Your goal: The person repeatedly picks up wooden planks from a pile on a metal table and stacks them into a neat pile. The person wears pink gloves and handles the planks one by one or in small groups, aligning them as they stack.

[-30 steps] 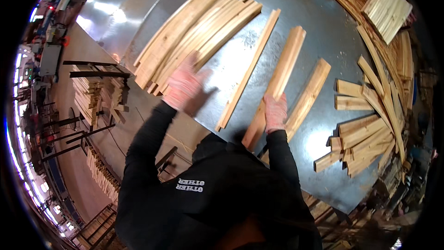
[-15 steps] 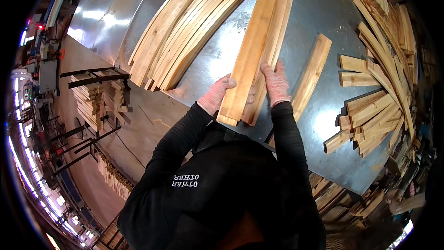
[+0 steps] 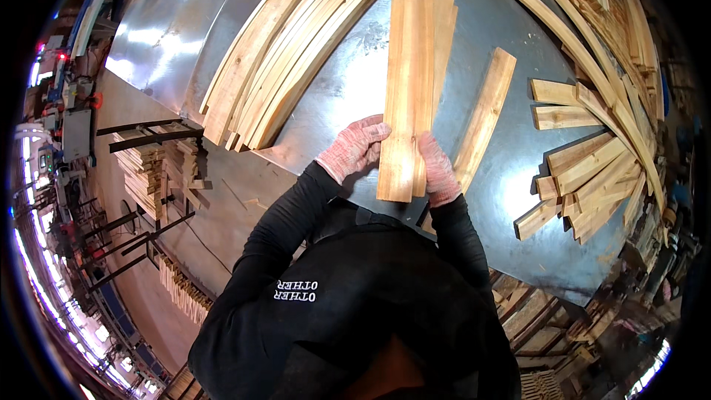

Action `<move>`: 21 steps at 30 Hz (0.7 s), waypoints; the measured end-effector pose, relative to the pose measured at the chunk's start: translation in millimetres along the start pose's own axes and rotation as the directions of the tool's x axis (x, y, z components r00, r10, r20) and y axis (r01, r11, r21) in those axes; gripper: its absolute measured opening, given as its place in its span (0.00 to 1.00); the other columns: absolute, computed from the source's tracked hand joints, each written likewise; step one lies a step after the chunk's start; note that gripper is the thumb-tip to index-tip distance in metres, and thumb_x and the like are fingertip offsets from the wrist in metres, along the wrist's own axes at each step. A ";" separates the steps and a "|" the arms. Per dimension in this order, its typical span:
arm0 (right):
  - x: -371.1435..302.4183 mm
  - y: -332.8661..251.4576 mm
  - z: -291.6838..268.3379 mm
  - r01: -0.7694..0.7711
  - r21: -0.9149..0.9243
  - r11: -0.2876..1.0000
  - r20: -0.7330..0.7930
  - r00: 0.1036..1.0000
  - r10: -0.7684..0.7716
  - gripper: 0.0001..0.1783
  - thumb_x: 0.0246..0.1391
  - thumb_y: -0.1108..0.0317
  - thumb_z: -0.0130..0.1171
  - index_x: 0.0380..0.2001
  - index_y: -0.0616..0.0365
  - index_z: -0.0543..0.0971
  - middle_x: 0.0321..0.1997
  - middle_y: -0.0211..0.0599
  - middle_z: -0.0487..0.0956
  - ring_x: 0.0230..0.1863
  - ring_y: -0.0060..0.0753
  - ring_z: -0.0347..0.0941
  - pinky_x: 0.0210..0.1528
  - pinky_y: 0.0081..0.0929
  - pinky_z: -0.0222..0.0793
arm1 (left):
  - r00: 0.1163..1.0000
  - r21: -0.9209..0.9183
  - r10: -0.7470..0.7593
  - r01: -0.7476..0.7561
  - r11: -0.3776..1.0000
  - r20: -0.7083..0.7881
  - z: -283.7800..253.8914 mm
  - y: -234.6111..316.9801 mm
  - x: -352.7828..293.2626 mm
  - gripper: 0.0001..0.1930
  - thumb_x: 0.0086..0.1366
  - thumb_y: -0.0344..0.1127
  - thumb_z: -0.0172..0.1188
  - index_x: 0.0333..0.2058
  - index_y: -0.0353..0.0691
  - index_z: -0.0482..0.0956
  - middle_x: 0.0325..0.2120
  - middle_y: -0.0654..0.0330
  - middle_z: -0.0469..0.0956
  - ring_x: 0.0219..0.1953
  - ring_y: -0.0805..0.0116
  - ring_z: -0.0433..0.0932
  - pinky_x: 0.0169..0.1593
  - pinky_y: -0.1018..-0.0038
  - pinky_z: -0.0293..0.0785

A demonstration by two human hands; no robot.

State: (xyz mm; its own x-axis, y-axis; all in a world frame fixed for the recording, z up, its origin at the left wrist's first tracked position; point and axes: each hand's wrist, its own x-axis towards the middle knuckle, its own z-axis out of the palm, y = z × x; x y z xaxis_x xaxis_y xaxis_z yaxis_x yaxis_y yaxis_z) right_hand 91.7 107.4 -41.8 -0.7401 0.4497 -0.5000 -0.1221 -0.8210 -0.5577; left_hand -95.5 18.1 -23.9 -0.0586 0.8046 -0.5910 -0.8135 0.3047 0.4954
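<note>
Two or so wooden boards (image 3: 406,89) lie face to face in front of me, long and pale brown, the back one fanned out slightly to the right at its far end. My left hand (image 3: 354,150), in a pink-and-white knit glove, is closed on their left edge, thumb against the top face. On the other side, my right hand (image 3: 438,169) grips the right edge near the close end, its fingertips partly hidden behind the wood. A single wooden slat (image 3: 485,115) rests on the metal table just right of that hand.
A row of long boards (image 3: 289,52) lies on the metal table (image 3: 333,89) to the left. Short wooden offcuts (image 3: 592,178) spread at the right, beside long curved strips (image 3: 585,59). Stacked wood (image 3: 141,167) sits on a black rack beyond the table's left edge.
The held boards have turned more upright in view, with the top one now covering more of those behind. My right hand has moved down and slightly left along the edge.
</note>
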 end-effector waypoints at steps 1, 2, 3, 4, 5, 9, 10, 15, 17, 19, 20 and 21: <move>-3.3 -4.7 -1.1 -0.026 0.060 0.998 -0.005 1.000 0.026 0.31 0.65 0.46 0.57 0.58 0.61 0.72 0.49 0.37 0.79 0.49 0.28 0.77 0.53 0.27 0.74 | 0.999 0.081 -0.028 0.031 0.996 -0.041 -8.4 0.8 4.6 0.27 0.68 0.34 0.62 0.62 0.30 0.67 0.49 0.52 0.79 0.48 0.65 0.81 0.55 0.68 0.79; -9.4 -19.6 10.4 -0.051 0.121 0.991 -0.006 0.999 0.052 0.31 0.66 0.45 0.55 0.58 0.61 0.72 0.50 0.37 0.79 0.49 0.28 0.77 0.52 0.28 0.75 | 0.997 0.109 0.010 -0.001 0.994 -0.082 -6.8 1.2 4.7 0.27 0.68 0.34 0.62 0.62 0.29 0.67 0.49 0.52 0.79 0.47 0.64 0.81 0.54 0.69 0.79; -12.4 -28.1 15.8 -0.077 0.180 0.981 -0.005 0.997 0.079 0.32 0.67 0.43 0.53 0.57 0.62 0.72 0.50 0.38 0.79 0.49 0.29 0.77 0.52 0.28 0.75 | 0.992 0.137 0.045 -0.028 0.990 -0.122 -3.5 0.6 4.3 0.28 0.67 0.35 0.63 0.62 0.28 0.67 0.48 0.51 0.79 0.47 0.64 0.82 0.53 0.69 0.80; -9.3 -25.9 3.7 -0.105 0.168 0.980 0.053 0.994 0.097 0.32 0.67 0.43 0.53 0.59 0.62 0.72 0.50 0.41 0.79 0.50 0.34 0.77 0.53 0.30 0.75 | 0.977 0.116 0.138 -0.120 0.986 -0.162 3.0 -1.9 4.7 0.29 0.67 0.35 0.64 0.62 0.27 0.66 0.48 0.50 0.80 0.47 0.64 0.82 0.52 0.69 0.80; -4.2 -21.9 -16.0 -0.125 0.157 0.980 0.111 0.988 0.108 0.33 0.66 0.43 0.53 0.60 0.62 0.71 0.51 0.45 0.79 0.52 0.38 0.78 0.55 0.33 0.74 | 0.953 0.104 0.230 -0.213 0.972 -0.198 10.9 -1.9 5.0 0.30 0.66 0.35 0.64 0.62 0.26 0.66 0.47 0.49 0.80 0.47 0.63 0.82 0.50 0.69 0.81; -10.1 -7.9 22.2 0.189 -0.981 0.045 0.164 0.931 -0.328 0.35 0.65 0.44 0.54 0.65 0.58 0.69 0.53 0.55 0.79 0.59 0.53 0.74 0.62 0.40 0.70 | 0.907 0.515 0.362 -0.209 0.831 -0.216 23.0 -23.4 -0.7 0.35 0.67 0.48 0.64 0.62 0.29 0.66 0.49 0.51 0.79 0.47 0.64 0.80 0.53 0.69 0.77; -14.3 -8.6 45.3 0.118 -0.964 -0.238 0.161 0.972 -0.169 0.32 0.64 0.46 0.53 0.64 0.53 0.71 0.56 0.56 0.77 0.62 0.58 0.70 0.65 0.42 0.66 | 0.917 0.608 0.347 -0.165 0.777 -0.195 18.5 -27.4 2.3 0.35 0.65 0.48 0.66 0.62 0.28 0.67 0.48 0.51 0.80 0.47 0.65 0.80 0.52 0.69 0.76; -15.1 -31.2 -2.4 0.331 -0.895 0.299 0.157 0.861 -0.483 0.23 0.63 0.64 0.60 0.61 0.52 0.76 0.58 0.47 0.77 0.56 0.47 0.77 0.57 0.37 0.72 | 0.929 0.682 0.237 0.021 0.731 -0.283 48.0 12.7 -30.4 0.30 0.64 0.42 0.64 0.60 0.31 0.72 0.46 0.54 0.82 0.48 0.73 0.77 0.54 0.72 0.74; -10.2 -61.8 -18.0 0.236 -0.899 0.368 -0.034 0.800 -0.598 0.23 0.62 0.66 0.61 0.61 0.52 0.76 0.57 0.46 0.77 0.55 0.45 0.77 0.57 0.37 0.72 | 0.937 0.543 0.306 -0.171 0.822 -0.169 31.7 15.7 -45.4 0.30 0.64 0.40 0.66 0.61 0.32 0.71 0.49 0.58 0.81 0.49 0.73 0.77 0.55 0.74 0.73; 6.6 -87.0 -39.3 0.190 -0.939 0.286 -0.054 0.741 -0.669 0.24 0.61 0.66 0.62 0.61 0.52 0.75 0.57 0.47 0.77 0.56 0.46 0.76 0.57 0.37 0.73 | 0.909 0.594 0.376 -0.205 0.778 -0.178 37.0 55.2 -66.5 0.28 0.66 0.37 0.65 0.62 0.33 0.71 0.47 0.61 0.80 0.48 0.75 0.77 0.54 0.74 0.74; 13.3 -94.2 -46.9 0.157 -0.953 0.258 -0.069 0.718 -0.693 0.25 0.60 0.67 0.62 0.61 0.51 0.75 0.57 0.48 0.77 0.56 0.47 0.76 0.56 0.37 0.73 | 0.874 0.670 0.465 -0.261 0.695 -0.141 22.1 79.1 -72.3 0.26 0.68 0.33 0.64 0.62 0.34 0.69 0.45 0.60 0.81 0.47 0.74 0.78 0.53 0.74 0.76; 21.0 -104.5 -51.0 0.110 -0.986 0.126 -0.016 0.688 -0.726 0.26 0.60 0.66 0.62 0.62 0.52 0.74 0.57 0.48 0.77 0.57 0.48 0.76 0.58 0.38 0.72 | 0.843 0.623 0.494 -0.273 0.733 -0.213 7.7 107.7 -77.5 0.26 0.68 0.32 0.64 0.62 0.35 0.69 0.44 0.60 0.81 0.43 0.73 0.79 0.50 0.73 0.78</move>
State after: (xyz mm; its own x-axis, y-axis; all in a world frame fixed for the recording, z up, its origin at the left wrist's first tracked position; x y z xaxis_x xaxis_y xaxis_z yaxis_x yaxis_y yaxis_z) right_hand 122.6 220.6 -27.8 -0.4096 0.9109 0.0499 0.5554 0.2923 -0.7785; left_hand -174.1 -7.5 80.2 -0.5745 0.7203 -0.3887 -0.2196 0.3218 0.9210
